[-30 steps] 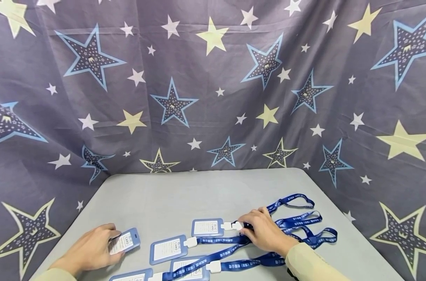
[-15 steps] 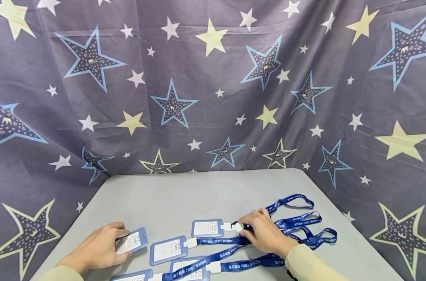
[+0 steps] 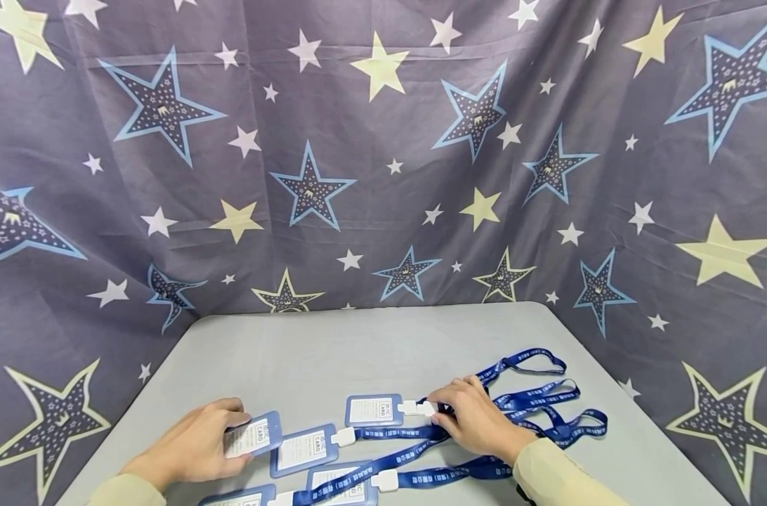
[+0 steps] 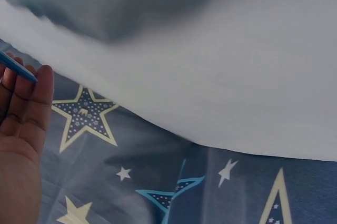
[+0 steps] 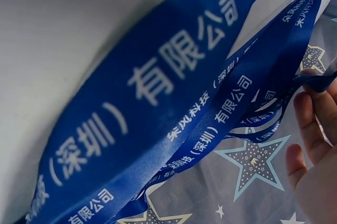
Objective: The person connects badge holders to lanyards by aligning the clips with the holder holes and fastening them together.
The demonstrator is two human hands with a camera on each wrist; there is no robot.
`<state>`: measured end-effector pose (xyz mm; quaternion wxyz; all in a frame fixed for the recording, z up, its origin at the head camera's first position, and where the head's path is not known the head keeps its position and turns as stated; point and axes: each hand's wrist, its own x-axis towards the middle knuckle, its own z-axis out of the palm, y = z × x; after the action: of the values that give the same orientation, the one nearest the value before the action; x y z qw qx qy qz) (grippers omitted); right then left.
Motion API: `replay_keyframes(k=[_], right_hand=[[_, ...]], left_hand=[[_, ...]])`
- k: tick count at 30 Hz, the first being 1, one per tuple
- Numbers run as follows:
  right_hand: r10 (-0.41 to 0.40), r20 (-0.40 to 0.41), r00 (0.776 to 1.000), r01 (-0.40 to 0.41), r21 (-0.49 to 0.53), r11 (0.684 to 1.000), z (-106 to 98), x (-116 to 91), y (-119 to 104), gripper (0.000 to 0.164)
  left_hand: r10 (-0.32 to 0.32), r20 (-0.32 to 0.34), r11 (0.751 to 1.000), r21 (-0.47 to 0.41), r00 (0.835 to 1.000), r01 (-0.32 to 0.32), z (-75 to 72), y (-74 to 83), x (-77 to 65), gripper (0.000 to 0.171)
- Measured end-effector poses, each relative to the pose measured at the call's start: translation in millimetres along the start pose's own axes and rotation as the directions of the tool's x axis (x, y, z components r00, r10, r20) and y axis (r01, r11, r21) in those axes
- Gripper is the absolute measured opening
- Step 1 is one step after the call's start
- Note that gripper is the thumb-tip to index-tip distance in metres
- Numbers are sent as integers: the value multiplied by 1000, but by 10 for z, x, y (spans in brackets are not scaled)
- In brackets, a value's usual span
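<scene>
My left hand (image 3: 197, 439) pinches a blue-framed ID badge holder (image 3: 257, 434) with a white card in it, and no strap shows on it. In the left wrist view, only the blue edge of that holder (image 4: 20, 69) shows beside the fingers. The held holder's right end overlaps or nearly meets a second badge holder (image 3: 303, 450) on the table. My right hand (image 3: 475, 414) pinches a blue lanyard just behind its white clip (image 3: 426, 408), beside the farthest badge holder (image 3: 374, 410). In the right wrist view, my fingers hold the blue strap (image 5: 318, 83).
Two more badge holders lie near the front edge, one with a white clip (image 3: 385, 481) and one cut off below. Their blue straps (image 3: 447, 478) cross and run rightward under my right arm, ending in loops (image 3: 588, 424). The grey table (image 3: 295, 358) meets a star-patterned cloth (image 3: 333, 260).
My left hand has moved right with the badge holder, closing the gap to the nearest holder on the table. My right hand has stayed in place.
</scene>
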<state>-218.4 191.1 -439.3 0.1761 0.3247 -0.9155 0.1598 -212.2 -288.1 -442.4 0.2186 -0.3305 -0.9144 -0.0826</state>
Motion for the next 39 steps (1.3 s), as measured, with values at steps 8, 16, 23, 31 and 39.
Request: replay_keyframes(k=[8, 16, 23, 31, 39], right_hand=[[-5, 5, 1000, 5, -2, 1000, -6, -1, -10, 28], [-2, 7, 1000, 2, 0, 1000, -4, -11, -29, 28], [23, 40, 999, -24, 21, 999, 3, -21, -55, 29], [23, 55, 998, -24, 20, 1000, 2, -30, -79, 30], [0, 31, 1000, -1, 26, 1000, 24, -40, -90, 28]], left_hand=[[18, 16, 999, -39, 1000, -18, 9, 89, 69, 39], [75, 1, 996, -51, 997, -75, 30, 198, 154, 40], [65, 36, 995, -73, 997, -62, 44, 298, 232, 41], [83, 49, 993, -86, 995, -79, 70, 382, 289, 43], [123, 40, 989, -89, 992, -120, 99, 461, 346, 43]])
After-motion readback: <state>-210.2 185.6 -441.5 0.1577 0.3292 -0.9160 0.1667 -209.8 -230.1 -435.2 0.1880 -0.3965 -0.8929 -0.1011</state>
